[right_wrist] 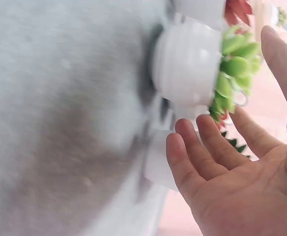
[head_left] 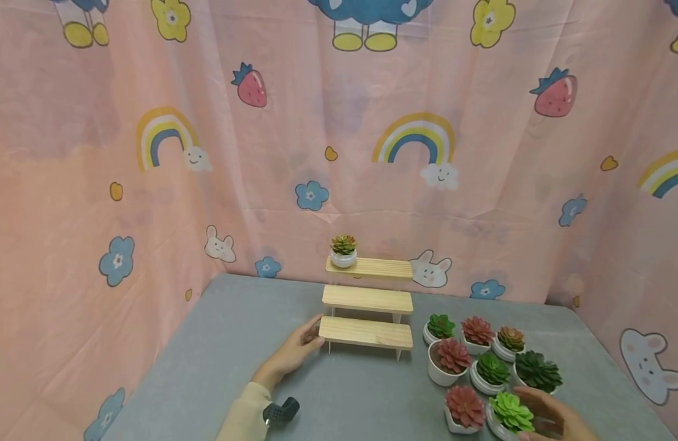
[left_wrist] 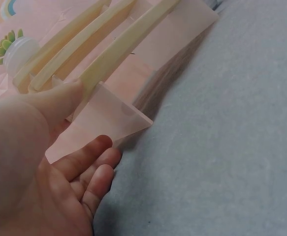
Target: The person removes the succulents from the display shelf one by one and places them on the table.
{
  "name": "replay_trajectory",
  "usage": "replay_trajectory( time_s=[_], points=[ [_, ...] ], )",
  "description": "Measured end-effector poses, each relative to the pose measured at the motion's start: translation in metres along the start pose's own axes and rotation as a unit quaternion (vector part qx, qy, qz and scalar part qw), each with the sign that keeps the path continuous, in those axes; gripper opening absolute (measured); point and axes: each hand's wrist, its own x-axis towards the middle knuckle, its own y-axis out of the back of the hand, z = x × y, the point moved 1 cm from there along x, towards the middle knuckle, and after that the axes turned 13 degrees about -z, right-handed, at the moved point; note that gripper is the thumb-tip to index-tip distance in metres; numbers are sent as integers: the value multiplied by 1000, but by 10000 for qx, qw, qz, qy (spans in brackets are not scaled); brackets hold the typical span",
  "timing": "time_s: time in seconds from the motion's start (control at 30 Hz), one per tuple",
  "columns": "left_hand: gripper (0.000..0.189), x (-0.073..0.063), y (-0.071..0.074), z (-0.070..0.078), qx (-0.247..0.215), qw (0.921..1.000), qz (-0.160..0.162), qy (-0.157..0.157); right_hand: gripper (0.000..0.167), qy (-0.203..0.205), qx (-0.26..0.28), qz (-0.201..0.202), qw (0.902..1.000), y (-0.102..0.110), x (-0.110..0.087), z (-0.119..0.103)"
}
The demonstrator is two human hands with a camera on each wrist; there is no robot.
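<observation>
My left hand point(head_left: 293, 354) is at the left end of a three-tier wooden display stand point(head_left: 366, 332). Thumb and forefinger pinch the end of its lowest board, while the other fingers lie loosely by the clear support point(left_wrist: 111, 113) in the left wrist view. At the front right, my right hand point(head_left: 553, 413) is spread beside a bright green succulent point(head_left: 511, 411) in a round white pot point(right_wrist: 187, 61). In the right wrist view its fingers are apart and not closed round the pot. On the top board's left end sits a small green-and-reddish succulent point(head_left: 343, 245) in a white pot.
Several potted succulents crowd the right of the grey table point(head_left: 206, 367), among them a red one point(head_left: 464, 406) in a square pot, a dark green one point(head_left: 537, 370) and a brownish one point(head_left: 511, 339). A pink patterned curtain point(head_left: 339, 122) hangs behind.
</observation>
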Motion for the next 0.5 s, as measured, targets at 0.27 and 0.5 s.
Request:
replay_trajectory(
  time_s=[0.27, 0.5],
  points=[
    [67, 0, 1, -1, -32, 10000, -16, -40, 67, -219, -388, 551, 9975, 4, -10, -28],
    [65, -1, -1, 2, -32, 10000, 31, 46, 64, -80, -583, 528, 9969, 6, -13, -46]
  ],
)
